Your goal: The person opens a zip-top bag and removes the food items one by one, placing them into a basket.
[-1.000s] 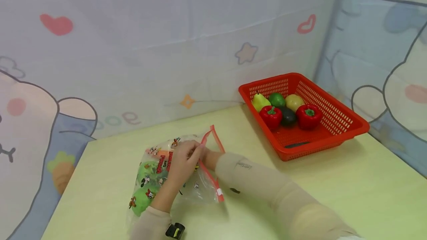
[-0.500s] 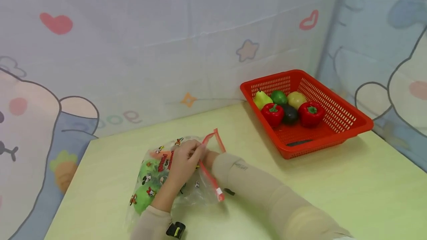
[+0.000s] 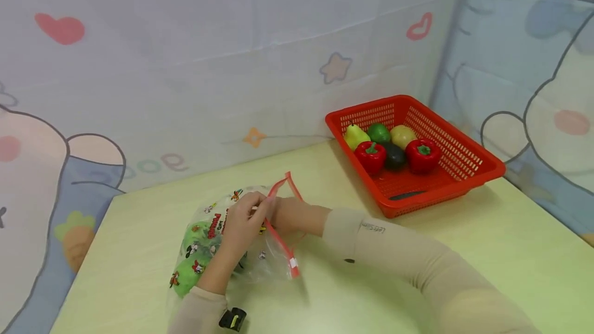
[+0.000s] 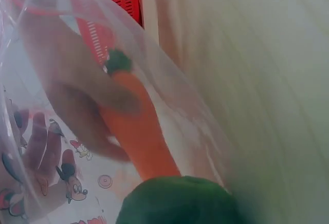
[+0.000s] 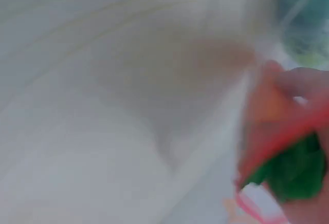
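A clear zip bag (image 3: 269, 264) with a red zip edge and cartoon prints lies on the table. Its mouth is pinched by my left hand (image 3: 243, 220) between thumb and fingers. My right hand (image 3: 290, 215) reaches in through the mouth, partly behind the left hand. Seen through the plastic in the left wrist view, right-hand fingers hold an orange carrot (image 4: 139, 131) with a green top. Below the carrot shows a dark green rounded thing (image 4: 177, 203). Light green round things (image 3: 187, 274) fill the bag's far left end.
At the back right stands a red basket (image 3: 464, 143) holding a pear (image 3: 356, 136), two red peppers (image 3: 423, 156), a dark avocado-like fruit (image 3: 394, 156) and other round produce. Printed cloth walls (image 3: 185, 66) border the pale table (image 3: 348, 298).
My right hand has drawn back to the right, so its wrist shows outside the bag's mouth. The orange patch left of my left hand has gone from the head view. The left hand keeps its pinch.
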